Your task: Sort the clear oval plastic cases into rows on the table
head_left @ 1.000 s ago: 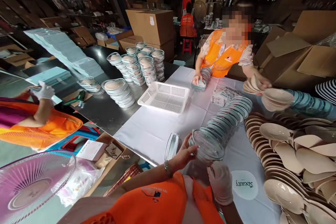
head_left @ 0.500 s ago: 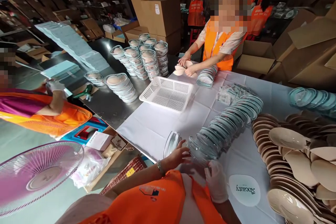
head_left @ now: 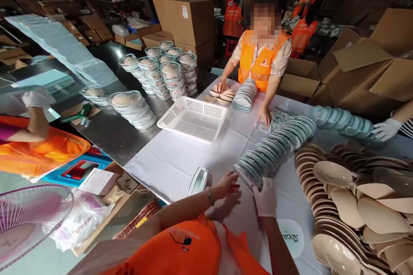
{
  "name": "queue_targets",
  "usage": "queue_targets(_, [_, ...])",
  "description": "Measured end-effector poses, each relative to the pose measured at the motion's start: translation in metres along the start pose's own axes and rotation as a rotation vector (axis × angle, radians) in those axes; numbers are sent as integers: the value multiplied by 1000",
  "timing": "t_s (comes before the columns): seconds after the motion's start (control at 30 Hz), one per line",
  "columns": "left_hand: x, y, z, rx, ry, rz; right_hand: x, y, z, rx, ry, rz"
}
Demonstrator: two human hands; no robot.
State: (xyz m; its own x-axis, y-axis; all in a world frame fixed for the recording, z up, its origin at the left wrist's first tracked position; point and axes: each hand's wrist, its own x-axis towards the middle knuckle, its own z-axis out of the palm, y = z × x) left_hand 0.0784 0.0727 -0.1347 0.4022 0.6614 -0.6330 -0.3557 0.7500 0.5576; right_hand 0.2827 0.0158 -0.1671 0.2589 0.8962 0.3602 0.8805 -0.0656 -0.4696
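A long row of clear oval packages [head_left: 269, 150] with pale green rims leans across the white-covered table. At its near end, my bare left hand [head_left: 227, 184] reaches in with fingers stretched and apart, close to or touching the last package. My gloved right hand [head_left: 266, 197] is against the right side of that end, thumb and fingers apart; whether it grips a package is not clear. One separate clear package [head_left: 198, 181] stands on edge left of my left hand. Beside my right forearm lies a white printed card [head_left: 291, 236], partly covered by the arm.
Beige moulded cups [head_left: 335, 174] are stacked at right. A white perforated basket [head_left: 193, 118] sits mid-table, near stacked filled packages [head_left: 132, 109]. Opposite, a co-worker [head_left: 264, 60] touches cups and small packets [head_left: 280, 118]. Another person's gloved hand [head_left: 386, 129] is by a second package row [head_left: 342, 121].
My hands have moved forward, and the row's blurred near end now stands closer together. The co-worker's one hand has gone from cups to packets. A gloved hand has appeared at right.
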Motion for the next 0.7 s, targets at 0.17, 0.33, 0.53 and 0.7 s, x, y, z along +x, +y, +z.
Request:
queue_targets(0.17, [-65, 41, -103, 491, 364, 679, -37, -40, -9, 268, -136, -64])
queue_targets(0.33, [-90, 30, -156, 525, 612, 368, -38, -155, 44, 443, -691, 175])
queue_targets(0.53, [-105, 13, -127, 481, 439, 503, -20, -197, 41, 546, -718, 267])
queue_targets(0.7, [-129, 37, -97, 172, 49, 523, -12, -169, -24, 762, -532, 283])
